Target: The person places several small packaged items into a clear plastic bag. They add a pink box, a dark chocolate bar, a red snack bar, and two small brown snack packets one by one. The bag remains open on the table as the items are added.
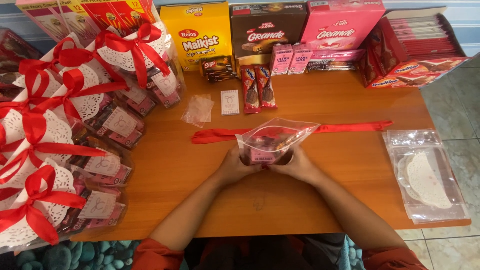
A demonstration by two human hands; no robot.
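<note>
Lining the left edge of the table (pixel 310 220) is a row of finished gift packs (pixel 75 145), clear bags stuffed with snacks, each topped with a white doily and a red bow and hung with a small tag. Just right of them, nearer the far side, lies an empty plastic scrap (pixel 198 110), then a small white card (pixel 229 102), then two red sachets (pixel 259 88) side by side. Behind these stand a yellow box (pixel 200 34), a brown box (pixel 266 29) and a pink box (pixel 341 25), with two small pink cartons (pixel 290 58) in front.

At the middle of the table both hands meet around the base of a clear bag (pixel 272 140), which stands upright with its mouth open and a pink carton inside. The left hand (pixel 234 167) wraps the bag's left lower side, fingers curled and pressed on the plastic; the right hand (pixel 299 166) does the same on the right side. The fingertips of the two hands nearly touch beneath the bag.

A red ribbon (pixel 350 127) lies flat across the table just behind the bag. Further right, near the edge, rests a packet of doilies (pixel 425 175) in clear plastic. At the far right corner an open tray (pixel 420 45) holds red bars.
</note>
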